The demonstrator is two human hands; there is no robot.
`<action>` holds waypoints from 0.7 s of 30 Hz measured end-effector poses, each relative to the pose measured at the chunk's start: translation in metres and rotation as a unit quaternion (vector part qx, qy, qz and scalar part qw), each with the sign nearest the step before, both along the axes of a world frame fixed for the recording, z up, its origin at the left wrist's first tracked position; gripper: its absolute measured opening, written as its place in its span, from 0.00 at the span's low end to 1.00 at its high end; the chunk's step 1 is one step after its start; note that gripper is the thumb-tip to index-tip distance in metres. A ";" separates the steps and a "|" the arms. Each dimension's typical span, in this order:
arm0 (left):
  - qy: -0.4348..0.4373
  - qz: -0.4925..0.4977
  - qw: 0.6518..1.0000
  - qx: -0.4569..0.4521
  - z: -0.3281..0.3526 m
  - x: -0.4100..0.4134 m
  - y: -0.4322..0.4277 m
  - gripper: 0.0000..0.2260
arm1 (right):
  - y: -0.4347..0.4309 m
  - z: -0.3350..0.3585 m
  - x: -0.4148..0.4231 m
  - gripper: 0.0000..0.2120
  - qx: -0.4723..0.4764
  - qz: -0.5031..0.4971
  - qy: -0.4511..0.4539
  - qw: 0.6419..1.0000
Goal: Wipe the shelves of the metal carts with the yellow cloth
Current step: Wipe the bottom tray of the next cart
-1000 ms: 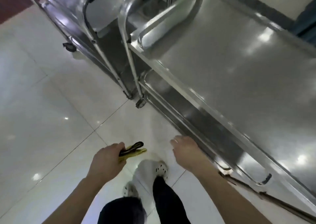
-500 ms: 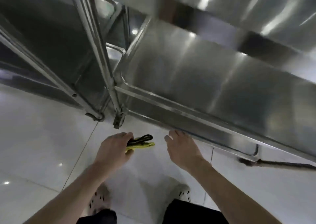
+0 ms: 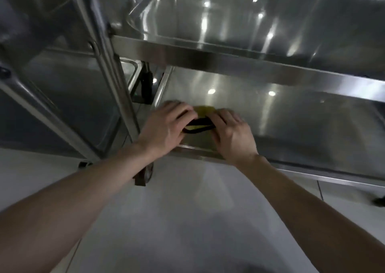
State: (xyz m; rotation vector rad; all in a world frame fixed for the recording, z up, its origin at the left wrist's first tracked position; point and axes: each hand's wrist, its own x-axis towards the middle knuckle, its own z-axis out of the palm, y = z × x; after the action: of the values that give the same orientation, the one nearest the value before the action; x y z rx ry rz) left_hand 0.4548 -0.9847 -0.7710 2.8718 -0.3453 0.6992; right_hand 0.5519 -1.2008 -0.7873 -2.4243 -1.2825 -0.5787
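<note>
Cart [image 3: 229, 51]: lower shelf [image 3: 291, 114] runs off rightward from hands. Left hand [image 3: 164, 126] and right hand [image 3: 233, 135] at near-left corner, fingers curled, each pinching one cloth [image 3: 203, 111] end. Cloth bunched, long axis left-right, parallel to front rim. Shelf contact unclear.

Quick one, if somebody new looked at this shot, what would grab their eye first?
First the two hands at centre: the left hand and right hand grip a yellow cloth between them, over the near left corner of the lower shelf. Next come the bright light glints on that shelf and on the upper shelf above it. A second cart stands to the left.
</note>
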 end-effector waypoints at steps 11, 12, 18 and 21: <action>0.075 0.436 0.812 -0.381 0.012 -0.094 0.029 0.24 | 0.059 -0.024 -0.010 0.25 -0.141 0.060 0.140 0.978; 0.067 0.447 0.769 -0.451 0.019 -0.088 0.036 0.27 | 0.067 -0.031 -0.012 0.28 -0.189 0.058 0.153 0.968; 0.090 0.231 0.765 -0.594 0.053 -0.061 0.039 0.17 | 0.068 -0.063 -0.036 0.29 -0.218 0.013 0.130 0.967; 0.085 0.247 0.768 -0.586 0.051 -0.069 0.033 0.19 | 0.054 -0.052 -0.043 0.28 -0.228 0.048 0.136 0.963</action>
State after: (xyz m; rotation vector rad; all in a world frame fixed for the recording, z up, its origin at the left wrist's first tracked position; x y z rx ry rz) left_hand 0.3863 -0.9516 -0.7200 1.7261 0.6841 0.4359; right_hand 0.5087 -1.1463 -0.8395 -2.6527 -1.5298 0.0953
